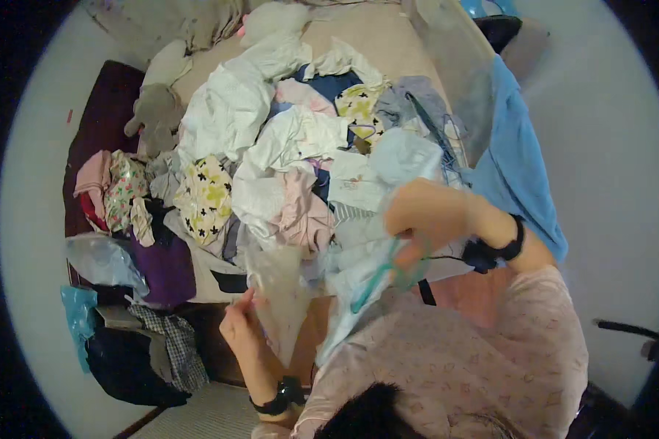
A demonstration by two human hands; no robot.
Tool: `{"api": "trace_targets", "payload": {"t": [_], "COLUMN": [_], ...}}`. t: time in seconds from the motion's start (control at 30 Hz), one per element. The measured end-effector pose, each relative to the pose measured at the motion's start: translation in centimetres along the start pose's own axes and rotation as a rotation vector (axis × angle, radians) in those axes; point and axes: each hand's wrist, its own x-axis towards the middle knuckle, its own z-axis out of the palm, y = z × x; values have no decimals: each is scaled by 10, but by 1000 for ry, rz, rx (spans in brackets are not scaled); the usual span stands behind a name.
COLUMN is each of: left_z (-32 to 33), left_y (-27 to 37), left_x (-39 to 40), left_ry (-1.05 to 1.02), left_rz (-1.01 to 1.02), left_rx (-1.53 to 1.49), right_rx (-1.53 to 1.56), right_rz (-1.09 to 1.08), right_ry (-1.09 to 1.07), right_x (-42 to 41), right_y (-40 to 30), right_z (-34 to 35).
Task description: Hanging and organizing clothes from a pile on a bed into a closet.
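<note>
In front of my body, my right hand (431, 211) is closed around a teal plastic clothes hanger (369, 292), blurred by motion. A pale blue garment (345, 307) hangs beside the hanger; whether it is attached to it I cannot tell. My left hand (239, 324), lower and to the left, has its fingers bent at the edge of a thin whitish sheet of cloth or plastic (280, 291), and seems to pinch it. Just beyond both hands lie a crumpled pink garment (305, 211) and a white garment with a small print (354, 181).
Heaped clothes cover a bed (362, 27), among them yellow-patterned garments (204, 197) and a large white cloth (225, 110). A grey plush toy (156, 115) lies at left. Blue cloth (508, 159) drapes over the right-hand rail. Dark clothing (126, 365) hangs at lower left.
</note>
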Motion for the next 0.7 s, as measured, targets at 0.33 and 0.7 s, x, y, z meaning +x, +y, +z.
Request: {"api": "trace_targets", "payload": {"t": [0.33,0.7], "left_z": [-22,94], "left_y": [-85,-129], "left_x": [77,345], "left_ry": [-93,76], "left_rz": [-95,238], "left_rx": [-242,491], "right_rx": [154,-186], "right_rz": [484,1266], "right_ry": [720,603], "right_x": [-108,-183], "right_y": [-24,-69], "right_z": [65,62]}}
